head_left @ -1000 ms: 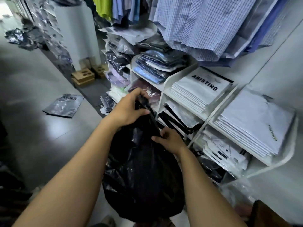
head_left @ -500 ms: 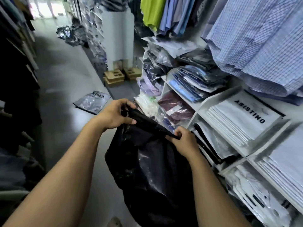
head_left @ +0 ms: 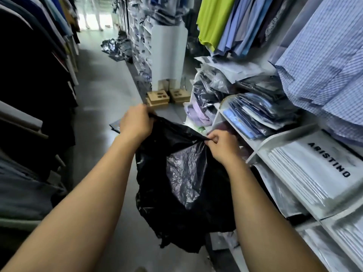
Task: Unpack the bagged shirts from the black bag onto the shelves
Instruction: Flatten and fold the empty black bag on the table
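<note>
- While the black bag (head_left: 182, 173) is held up in the aisle just beside the shelves (head_left: 261, 152), how is the grip to be recorded?
- Both hands are entered as clamped on the bag's top edge. The left hand (head_left: 135, 124) is curled round one end and the other end is pinched by the right hand (head_left: 222, 148). The hands are held apart, with the film drawn taut between them.
- Is any content seen?
- None is shown, and no opening of the mouth can be made out. A sagging, crumpled body is observed, so a modest load at most is judged to be inside.
- How is handling expected to go?
- Thin, soft, slippery film is expected, and tearing is judged likely if one spot is pulled hard. The rim is best gathered in a fistful. Going by the packs already shelved (head_left: 259, 112), the bagged shirts are expected to be flat, light and slick. They should be taken by both flat faces, not by a wrapper corner.
</note>
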